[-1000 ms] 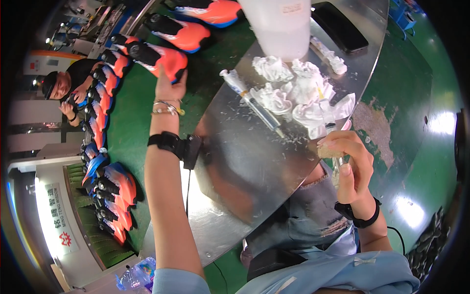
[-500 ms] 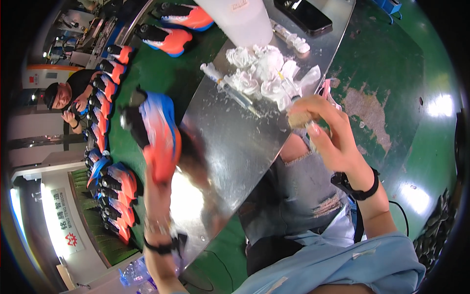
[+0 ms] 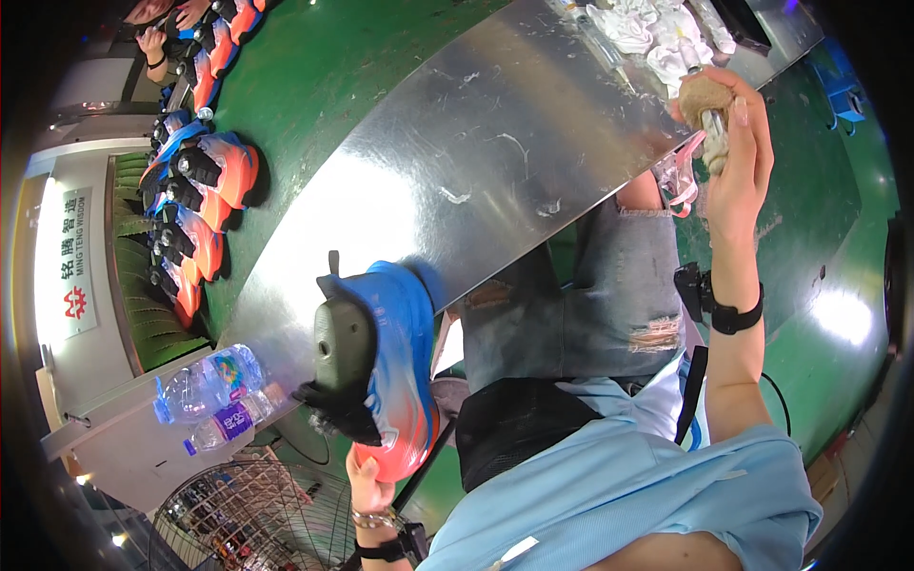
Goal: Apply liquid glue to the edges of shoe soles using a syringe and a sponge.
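Observation:
My left hand is closed on the coral toe end of a blue-and-coral sneaker, over the near edge of the metal table. A dark olive-and-black form fills the shoe's opening. At the far right, my right hand is closed around a tan, fuzzy rounded pad with a whitish piece below it; I cannot tell whether it is a sponge or a brush. Crumpled white tissues lie just beyond that hand, and a clear syringe rests beside them. Pink straps hang by the table edge.
More coral-and-blue sneakers stand in a row on the left. Two plastic bottles lie at the table's left end, above a wire basket. Another person's hand shows at the top left. A dark phone lies at the far right.
My left hand has brought the sneaker nearer to me, off the middle of the table. The view has swung left and down. My right hand still holds the tan pad, now beside the tissues.

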`<state>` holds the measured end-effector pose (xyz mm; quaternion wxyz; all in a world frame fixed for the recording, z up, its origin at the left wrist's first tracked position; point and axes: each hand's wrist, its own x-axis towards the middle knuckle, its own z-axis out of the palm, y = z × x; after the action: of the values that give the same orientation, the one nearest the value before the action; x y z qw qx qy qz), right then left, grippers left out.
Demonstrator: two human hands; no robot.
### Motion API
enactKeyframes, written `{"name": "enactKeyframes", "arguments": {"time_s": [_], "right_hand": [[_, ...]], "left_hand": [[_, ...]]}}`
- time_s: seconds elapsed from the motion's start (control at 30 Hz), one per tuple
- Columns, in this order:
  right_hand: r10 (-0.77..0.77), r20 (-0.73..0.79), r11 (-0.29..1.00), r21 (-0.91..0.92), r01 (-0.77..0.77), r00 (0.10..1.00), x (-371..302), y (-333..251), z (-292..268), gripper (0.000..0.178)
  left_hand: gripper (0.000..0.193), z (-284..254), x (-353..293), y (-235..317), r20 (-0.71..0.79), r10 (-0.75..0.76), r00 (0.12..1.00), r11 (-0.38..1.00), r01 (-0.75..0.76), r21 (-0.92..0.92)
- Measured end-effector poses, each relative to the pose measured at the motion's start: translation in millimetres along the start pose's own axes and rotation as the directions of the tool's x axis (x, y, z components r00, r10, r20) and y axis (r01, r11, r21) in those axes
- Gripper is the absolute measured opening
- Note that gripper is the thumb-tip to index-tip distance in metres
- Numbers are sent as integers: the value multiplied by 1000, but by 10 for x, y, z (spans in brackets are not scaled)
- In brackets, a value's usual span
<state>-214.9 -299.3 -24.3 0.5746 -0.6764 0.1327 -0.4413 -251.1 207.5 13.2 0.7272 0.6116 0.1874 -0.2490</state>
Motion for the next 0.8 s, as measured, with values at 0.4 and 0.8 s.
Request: {"name": "enactKeyframes", "arguments": {"time_s": [0.4,0.8], "right_hand": [[102,141,970,206,-130,985,35,-652,245,48],[-241,629,460,745,-483,740,-18,-1641,525,18]], "left_hand": [[32,780,1185,1239,-83,873,481,486,-843,231],[77,2263,1039,1612,616,785,-64,-144,-986,82]]}}
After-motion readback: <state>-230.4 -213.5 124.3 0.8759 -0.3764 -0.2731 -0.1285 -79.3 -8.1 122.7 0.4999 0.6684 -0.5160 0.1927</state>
